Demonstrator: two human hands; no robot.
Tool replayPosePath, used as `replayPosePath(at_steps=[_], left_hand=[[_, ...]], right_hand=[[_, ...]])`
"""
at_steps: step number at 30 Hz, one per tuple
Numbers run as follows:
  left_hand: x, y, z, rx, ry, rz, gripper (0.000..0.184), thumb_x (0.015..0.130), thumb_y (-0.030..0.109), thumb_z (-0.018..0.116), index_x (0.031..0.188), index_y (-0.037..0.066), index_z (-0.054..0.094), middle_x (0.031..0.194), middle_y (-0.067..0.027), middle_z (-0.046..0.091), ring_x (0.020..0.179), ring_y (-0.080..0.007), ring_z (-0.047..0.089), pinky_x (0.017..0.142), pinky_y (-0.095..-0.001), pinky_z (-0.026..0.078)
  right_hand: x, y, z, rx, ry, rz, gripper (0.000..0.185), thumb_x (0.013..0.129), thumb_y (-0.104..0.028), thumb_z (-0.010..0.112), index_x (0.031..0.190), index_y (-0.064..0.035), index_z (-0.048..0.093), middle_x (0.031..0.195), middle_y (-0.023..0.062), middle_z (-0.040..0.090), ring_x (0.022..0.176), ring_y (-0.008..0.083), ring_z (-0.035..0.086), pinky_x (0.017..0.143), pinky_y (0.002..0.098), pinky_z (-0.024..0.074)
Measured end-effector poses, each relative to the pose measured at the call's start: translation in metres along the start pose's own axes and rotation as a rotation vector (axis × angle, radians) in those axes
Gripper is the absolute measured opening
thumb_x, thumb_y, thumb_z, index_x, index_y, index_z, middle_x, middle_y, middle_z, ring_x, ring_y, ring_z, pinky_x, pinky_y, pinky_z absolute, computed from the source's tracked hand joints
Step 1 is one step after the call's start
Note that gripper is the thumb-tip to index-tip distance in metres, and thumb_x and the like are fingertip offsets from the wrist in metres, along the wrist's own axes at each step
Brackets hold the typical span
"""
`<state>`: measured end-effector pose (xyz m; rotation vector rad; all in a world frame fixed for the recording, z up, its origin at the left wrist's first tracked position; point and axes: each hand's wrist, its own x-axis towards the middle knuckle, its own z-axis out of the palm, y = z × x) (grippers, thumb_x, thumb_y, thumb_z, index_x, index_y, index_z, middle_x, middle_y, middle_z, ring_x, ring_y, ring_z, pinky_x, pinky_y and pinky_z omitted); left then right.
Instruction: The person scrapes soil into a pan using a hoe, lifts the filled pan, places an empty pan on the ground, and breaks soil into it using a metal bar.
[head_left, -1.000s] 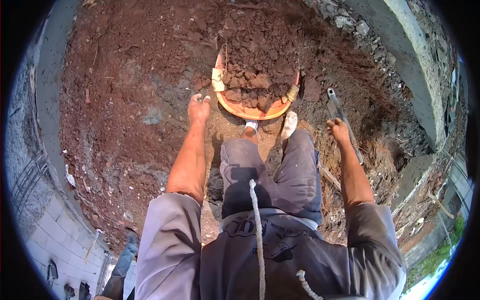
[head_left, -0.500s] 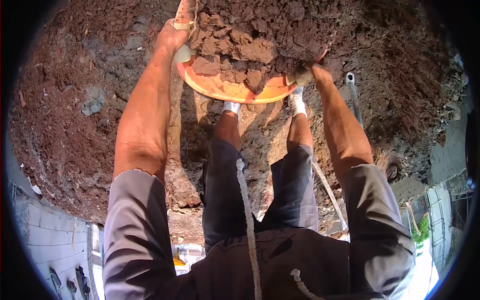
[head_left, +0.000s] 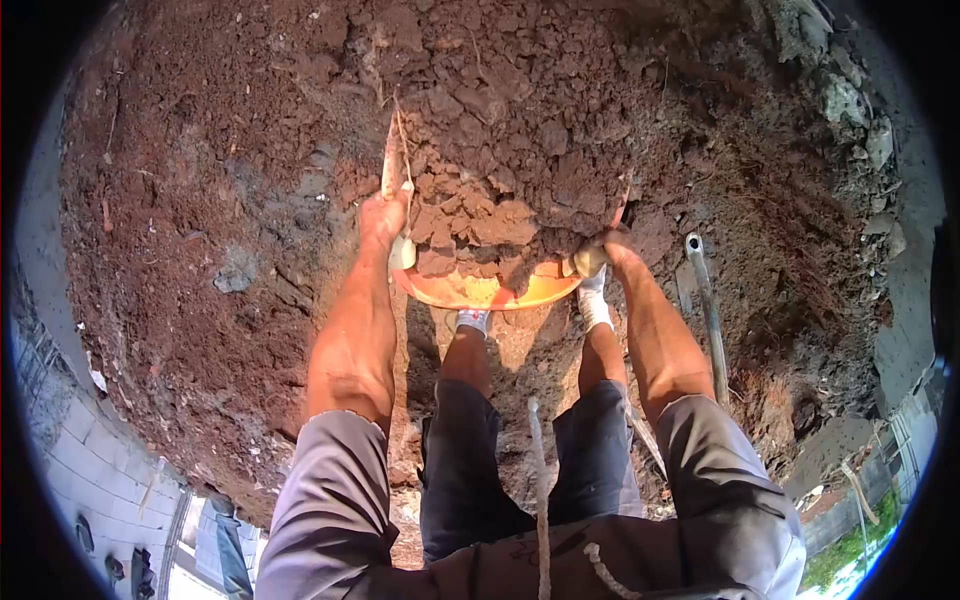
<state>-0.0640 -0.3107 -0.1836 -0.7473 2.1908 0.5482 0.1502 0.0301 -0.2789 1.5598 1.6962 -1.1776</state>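
Both my hands grip an orange earth scoop [head_left: 470, 293], a wide shallow pan with a rounded near rim. Brown soil clods [head_left: 480, 225] are heaped in it. My left hand [head_left: 384, 216] is closed on its left side, where a long pointed side edge runs forward. My right hand [head_left: 615, 246] is closed on the right side, partly in shadow. Pale pieces show at both hands; whether they are handles or glove fabric I cannot tell. The pan's far edge blends into the loose earth. My feet in whitish socks [head_left: 594, 300] stand just behind the near rim.
Rough reddish-brown earth [head_left: 230, 150] spreads all around. A grey metal pipe or handle [head_left: 709, 310] lies to the right, and a thinner pole [head_left: 647, 440] lies beside my right leg. Pale rubble [head_left: 845, 105] lines the right edge. A block wall [head_left: 90, 450] stands at lower left.
The view has shifted, so the scoop, my hands and the pipe appear lower in the picture. Both hands keep their hold, and the heaped soil looks the same.
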Motion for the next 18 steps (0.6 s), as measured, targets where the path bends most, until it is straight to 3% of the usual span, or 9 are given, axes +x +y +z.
replayPosePath(at_steps=[3, 5, 7, 9, 10, 13, 14, 17, 18], left_hand=[[-0.002, -0.052, 0.033, 0.017, 0.098, 0.042, 0.046, 0.08, 0.044, 0.066, 0.103, 0.004, 0.069, 0.094, -0.0197, 0.069, 0.093, -0.032, 0.066, 0.082, -0.0406, 0.048], [-0.047, -0.032, 0.026, -0.026, 0.104, 0.053, 0.046, 0.08, 0.045, 0.065, 0.103, 0.006, 0.069, 0.092, -0.0198, 0.069, 0.092, -0.0328, 0.066, 0.082, -0.0416, 0.048], [-0.077, -0.024, 0.021, -0.03, 0.041, -0.017, 0.046, 0.079, 0.046, 0.064, 0.102, 0.007, 0.07, 0.09, -0.0194, 0.07, 0.09, -0.0319, 0.067, 0.08, -0.0422, 0.049], [-0.097, -0.024, 0.016, -0.03, 0.013, 0.025, 0.047, 0.079, 0.047, 0.065, 0.102, 0.006, 0.07, 0.088, -0.0195, 0.07, 0.088, -0.0316, 0.067, 0.077, -0.0421, 0.049], [-0.134, -0.002, -0.004, -0.096, 0.01, 0.027, 0.044, 0.079, 0.045, 0.068, 0.097, 0.005, 0.071, 0.08, -0.0147, 0.07, 0.077, -0.0278, 0.068, 0.068, -0.0394, 0.051], [-0.177, -0.022, -0.005, -0.519, -0.137, -0.021, 0.037, 0.081, 0.039, 0.07, 0.095, 0.005, 0.07, 0.075, -0.0077, 0.068, 0.067, -0.0205, 0.065, 0.061, -0.0351, 0.05], [-0.22, -0.009, -0.028, -0.604, -0.189, -0.037, 0.028, 0.084, 0.032, 0.071, 0.095, 0.006, 0.07, 0.07, -0.0034, 0.063, 0.055, -0.0119, 0.055, 0.049, -0.032, 0.043], [-0.293, -0.019, -0.039, -0.704, 0.044, 0.08, 0.035, 0.083, 0.033, 0.072, 0.1, 0.002, 0.067, 0.079, -0.0021, 0.064, 0.071, -0.0117, 0.058, 0.062, -0.0294, 0.047], [-0.313, -0.029, -0.039, -0.748, 0.014, 0.098, 0.038, 0.083, 0.032, 0.073, 0.103, 0.001, 0.066, 0.082, -0.0028, 0.064, 0.076, -0.0122, 0.058, 0.067, -0.0295, 0.047]], right_hand=[[-0.019, 0.011, -0.012, -0.377, 0.102, -0.153, 0.033, 0.077, -0.007, 0.052, 0.107, -0.0003, 0.065, 0.101, 0.0201, 0.068, 0.095, 0.0249, 0.065, 0.078, 0.0354, 0.05], [0.0, 0.045, -0.036, -0.431, -0.003, -0.262, 0.032, 0.073, -0.005, 0.055, 0.103, -0.0033, 0.064, 0.085, 0.0101, 0.065, 0.074, 0.0231, 0.061, 0.066, 0.0346, 0.0498], [-0.026, 0.045, -0.076, -0.333, -0.06, -0.256, 0.032, 0.072, -0.004, 0.054, 0.102, -0.0041, 0.065, 0.078, 0.0072, 0.064, 0.066, 0.0218, 0.06, 0.061, 0.0337, 0.0492], [-0.092, -0.002, -0.115, -0.051, -0.065, -0.175, 0.035, 0.075, -0.005, 0.047, 0.104, -0.0028, 0.066, 0.081, 0.0115, 0.066, 0.071, 0.021, 0.062, 0.064, 0.0327, 0.0482], [-0.111, -0.009, -0.133, 0.06, -0.075, -0.235, 0.034, 0.073, -0.003, 0.045, 0.1, -0.0011, 0.066, 0.075, 0.0071, 0.063, 0.064, 0.0173, 0.057, 0.06, 0.0304, 0.0464], [-0.195, -0.059, -0.185, 0.071, -0.057, -0.248, 0.036, 0.072, -0.001, 0.045, 0.101, -0.001, 0.066, 0.077, 0.0057, 0.064, 0.066, 0.016, 0.058, 0.06, 0.0294, 0.0465], [-0.203, -0.06, -0.203, 0.003, -0.072, -0.246, 0.038, 0.072, 0.0, 0.047, 0.104, -0.0012, 0.066, 0.076, 0.0041, 0.063, 0.064, 0.015, 0.057, 0.058, 0.0288, 0.0459], [-0.255, -0.085, -0.244, 0.028, -0.058, -0.396, 0.041, 0.068, 0.006, 0.051, 0.106, -0.0043, 0.065, 0.083, 0.0069, 0.066, 0.073, 0.018, 0.062, 0.066, 0.0299, 0.0498], [-0.265, -0.103, -0.243, -0.016, -0.099, -0.446, 0.041, 0.068, 0.006, 0.051, 0.106, -0.0043, 0.065, 0.083, 0.0069, 0.066, 0.073, 0.018, 0.062, 0.066, 0.0299, 0.0498]])
